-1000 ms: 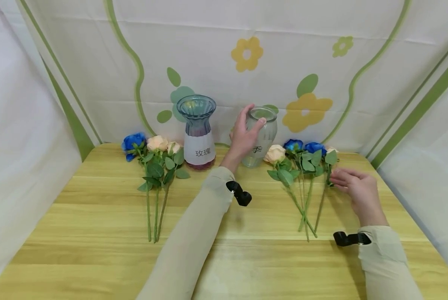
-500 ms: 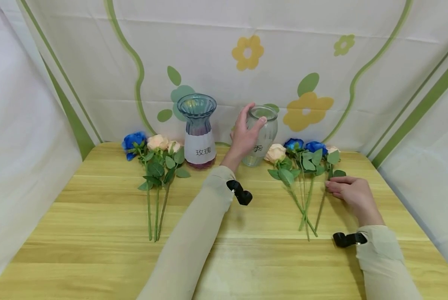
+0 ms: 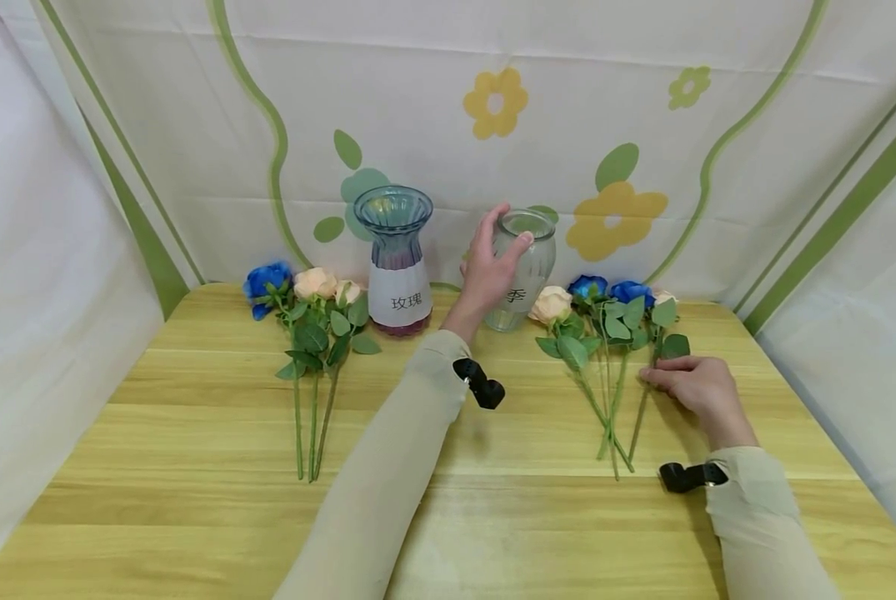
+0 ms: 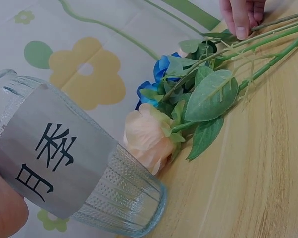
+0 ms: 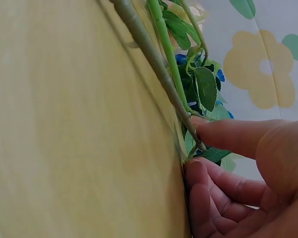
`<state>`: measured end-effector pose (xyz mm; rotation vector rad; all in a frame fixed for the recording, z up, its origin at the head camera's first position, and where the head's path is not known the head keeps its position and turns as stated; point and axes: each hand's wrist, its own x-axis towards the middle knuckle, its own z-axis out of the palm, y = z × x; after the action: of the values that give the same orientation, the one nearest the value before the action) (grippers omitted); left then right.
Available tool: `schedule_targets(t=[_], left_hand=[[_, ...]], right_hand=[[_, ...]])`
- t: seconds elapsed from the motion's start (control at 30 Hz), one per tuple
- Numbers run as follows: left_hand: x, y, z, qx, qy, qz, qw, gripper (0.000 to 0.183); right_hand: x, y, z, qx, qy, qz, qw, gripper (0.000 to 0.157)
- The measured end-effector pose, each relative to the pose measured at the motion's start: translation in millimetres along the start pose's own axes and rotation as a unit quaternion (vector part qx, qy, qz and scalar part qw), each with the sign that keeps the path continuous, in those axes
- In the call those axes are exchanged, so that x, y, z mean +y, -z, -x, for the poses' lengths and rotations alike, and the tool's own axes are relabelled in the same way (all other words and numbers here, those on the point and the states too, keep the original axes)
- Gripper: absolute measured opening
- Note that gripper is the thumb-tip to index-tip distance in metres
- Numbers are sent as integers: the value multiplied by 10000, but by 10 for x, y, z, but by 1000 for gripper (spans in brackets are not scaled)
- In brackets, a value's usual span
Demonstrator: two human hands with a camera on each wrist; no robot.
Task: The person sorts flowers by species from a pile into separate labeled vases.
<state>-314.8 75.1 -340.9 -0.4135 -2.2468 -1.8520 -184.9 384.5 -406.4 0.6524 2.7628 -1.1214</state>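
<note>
My left hand (image 3: 487, 273) grips the clear glass vase (image 3: 535, 265) around its side, thumb near the rim. The vase stands upright; its paper label (image 4: 55, 151) carries dark characters. At the right, my right hand (image 3: 706, 393) pinches the green-brown stem (image 5: 161, 72) of the rightmost rose, a pale peach one (image 3: 664, 297), below its leaves. That rose lies on the table, its bloom partly behind leaves. Beside it lie two blue roses (image 3: 631, 293) and a larger peach rose (image 3: 551, 306), stems crossing.
A blue-to-purple glass vase (image 3: 393, 250) with a white label stands left of the clear one. Blue and peach roses (image 3: 315, 285) lie further left on the wooden table (image 3: 192, 467). A white flower-print cloth (image 3: 417, 100) hangs behind.
My right hand has moved left and slightly down onto the rightmost rose's stem, and its thumb and fingers have closed there. My left hand stays on the clear vase.
</note>
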Motion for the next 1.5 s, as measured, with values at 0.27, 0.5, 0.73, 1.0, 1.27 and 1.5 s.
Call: schedule_targets(t=[0.27,0.5,0.73,1.0,1.27,1.5], left_hand=[[7,-13,2,-43,-35,2,10000,64],[6,-32,4,-85,-50,46,9999,63],[7,-22,11,-39,-57,25,10000,64],[4,-3,13,-63,-25,14,10000,63],[-6,11,6,-138,-38,50,9999,64],[-5,11,10,-187,-141,222,9995,64]], right_hand=[[35,-13,-15,61,-81,-1054,9944,54],[37,48,-6,227,-191,-1900,9813,60],[-141,166,85,495,-95,-3725,9267,32],[-331,212,140,733,227,-4187,9049,32],[-399,190,130,767,355,-4604,8837,35],[-556,158,131,900,421,-4755,8741,42]])
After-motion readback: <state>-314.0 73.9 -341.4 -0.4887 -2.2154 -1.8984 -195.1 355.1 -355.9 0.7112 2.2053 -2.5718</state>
